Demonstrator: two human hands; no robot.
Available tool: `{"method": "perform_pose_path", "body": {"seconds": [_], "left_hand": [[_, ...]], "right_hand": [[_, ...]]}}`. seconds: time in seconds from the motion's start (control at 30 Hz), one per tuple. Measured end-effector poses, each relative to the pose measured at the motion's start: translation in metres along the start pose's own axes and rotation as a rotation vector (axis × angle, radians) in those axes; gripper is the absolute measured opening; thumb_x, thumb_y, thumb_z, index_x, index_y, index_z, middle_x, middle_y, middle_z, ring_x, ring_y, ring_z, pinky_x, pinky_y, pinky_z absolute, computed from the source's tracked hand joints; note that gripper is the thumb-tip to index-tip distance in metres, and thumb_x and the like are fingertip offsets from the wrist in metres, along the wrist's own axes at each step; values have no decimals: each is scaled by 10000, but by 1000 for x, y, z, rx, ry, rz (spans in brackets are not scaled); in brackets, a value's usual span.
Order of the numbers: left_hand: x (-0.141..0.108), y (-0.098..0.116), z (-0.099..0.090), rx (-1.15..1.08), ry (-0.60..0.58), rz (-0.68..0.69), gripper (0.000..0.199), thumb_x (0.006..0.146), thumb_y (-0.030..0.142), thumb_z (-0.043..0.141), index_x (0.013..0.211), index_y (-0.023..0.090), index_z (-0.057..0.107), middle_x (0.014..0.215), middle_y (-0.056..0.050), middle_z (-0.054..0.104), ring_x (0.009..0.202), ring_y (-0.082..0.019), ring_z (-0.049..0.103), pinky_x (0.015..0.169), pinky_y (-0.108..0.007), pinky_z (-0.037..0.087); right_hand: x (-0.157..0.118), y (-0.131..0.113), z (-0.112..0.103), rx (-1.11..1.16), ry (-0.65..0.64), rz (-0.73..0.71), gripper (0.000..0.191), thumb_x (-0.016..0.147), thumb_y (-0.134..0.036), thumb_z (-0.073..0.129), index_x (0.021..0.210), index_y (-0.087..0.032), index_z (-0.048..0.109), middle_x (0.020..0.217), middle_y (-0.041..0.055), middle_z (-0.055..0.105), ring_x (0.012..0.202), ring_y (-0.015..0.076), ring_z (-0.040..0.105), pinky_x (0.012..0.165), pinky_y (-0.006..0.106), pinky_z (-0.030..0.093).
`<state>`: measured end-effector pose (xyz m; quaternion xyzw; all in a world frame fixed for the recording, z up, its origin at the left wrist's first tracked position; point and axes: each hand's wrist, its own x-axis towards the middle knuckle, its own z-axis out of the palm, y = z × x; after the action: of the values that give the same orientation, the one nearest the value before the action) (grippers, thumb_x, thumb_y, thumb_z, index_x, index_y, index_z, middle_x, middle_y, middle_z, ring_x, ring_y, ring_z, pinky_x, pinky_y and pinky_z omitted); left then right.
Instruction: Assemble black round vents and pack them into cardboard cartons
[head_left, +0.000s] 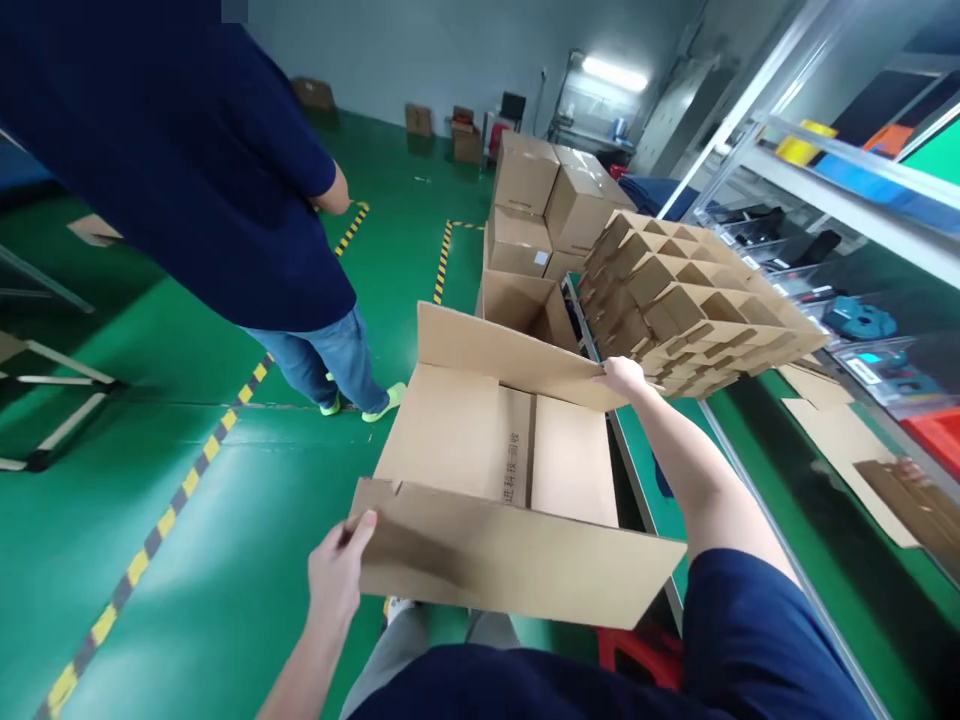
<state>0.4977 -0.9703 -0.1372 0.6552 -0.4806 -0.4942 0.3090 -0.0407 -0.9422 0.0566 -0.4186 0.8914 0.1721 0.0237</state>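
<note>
Gripping an open cardboard box (562, 465) with both hands (335, 575).

The box (525, 560) has a person (247, 210) at its left, cartons (523, 178) behind it, dividers (679, 300) behind to the right.

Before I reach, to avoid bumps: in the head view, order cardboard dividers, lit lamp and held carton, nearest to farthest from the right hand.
1. Held carton, touching the right hand.
2. Cardboard dividers, just beyond, rightward.
3. Lit lamp, far background.
</note>
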Motion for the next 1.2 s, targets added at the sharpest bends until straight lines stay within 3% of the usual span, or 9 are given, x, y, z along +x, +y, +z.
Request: {"method": "perform_pose_path", "body": {"seconds": [0.1, 0.23, 0.43, 0.6, 0.7, 0.8, 1.0, 1.1, 1.2], "left_hand": [[49, 10, 11, 225, 62, 79, 518, 810, 713, 596, 746, 199, 606, 751, -49, 636, 790, -251, 609, 735, -356, 504], [84, 10, 47, 541, 94, 390, 420, 959, 458, 516, 1184, 141, 673, 1322, -210, 640, 1304, -352, 518, 1127, -512, 358], [80, -5, 61, 587, 11, 472, 522, 1037, 364, 371, 1466, 116, 536, 1542, -199, 508, 1489, -334, 351, 1242, -581, 138], [75, 17, 74, 633, -23, 630, 577, 1044, 351, 295, 1541, 116, 469, 1638, -159, 388, 1565, -312, 241, 1271, -583, 68], [76, 37, 103, 684, -294, 862, 610, 1028, 407, 331, 1532, 102, 488, 1644, -161, 371, 1575, -315, 224, 1284, -560, 33], [86, 49, 133, 766, -403, 886, 690, 1003, 440, 351, 1530, 8, 453, 1615, -234, 384, 1555, -343, 271, 1276, -569, 69], [83, 62, 139, 779, -305, 885, 644, 1051, 465, 301, 1523, 67, 481, 1604, -207, 422, 1542, -334, 297, 1263, -617, -55], [59, 66, 129, 773, -120, 792, 629, 1055, 519, 341, 1545, 146, 468, 1655, -166, 350, 1568, -364, 217, 1250, -649, -63], [53, 58, 113, 721, 188, 527, 866, 977, 657, 485, 1585, 59, 340, 1658, -271, 278, 1536, -439, 255, 1237, -639, 144]], "right_hand": [[-26, 5, 15, -26, -43, 24, 463, 950, -459, 659, 1334, -205, 698, 1197, 182, 750, 1108, 286, 715, 914, 344, 535], [-76, -1, 54, 70, -9, -49, 548, 1031, -409, 476, 1564, -281, 466, 1368, 134, 687, 1183, 275, 684, 962, 364, 533], [-218, -59, 179, 176, -111, -224, 567, 1040, -430, 358, 1574, -259, 444, 1607, 89, 477, 1500, 297, 420, 1169, 517, 410], [-247, -77, 248, 238, -22, -168, 627, 1051, -471, 255, 1645, -270, 284, 1707, 71, 284, 1593, 306, 214, 1250, 637, 214], [-245, -75, 244, 256, -31, -149, 629, 1049, -486, 281, 1647, -291, 275, 1710, 56, 279, 1597, 299, 200, 1267, 628, 176], [-246, -79, 232, 258, -72, -148, 611, 1060, -472, 286, 1641, -283, 300, 1716, 36, 257, 1602, 288, 184, 1289, 600, 101], [-213, -115, 200, 357, 31, -220, 650, 1060, -473, 325, 1629, -160, 330, 1707, 126, 271, 1607, 317, 143, 1286, 628, 23], [-157, -144, 158, 498, 115, -424, 655, 1064, -476, 300, 1636, -158, 310, 1721, 122, 233, 1617, 309, 76, 1300, 577, 108], [-77, -208, 106, 623, 96, -681, 685, 1066, -523, 265, 1652, -169, 263, 1737, 93, 184, 1619, 274, 71, 1299, 513, 183]]}}
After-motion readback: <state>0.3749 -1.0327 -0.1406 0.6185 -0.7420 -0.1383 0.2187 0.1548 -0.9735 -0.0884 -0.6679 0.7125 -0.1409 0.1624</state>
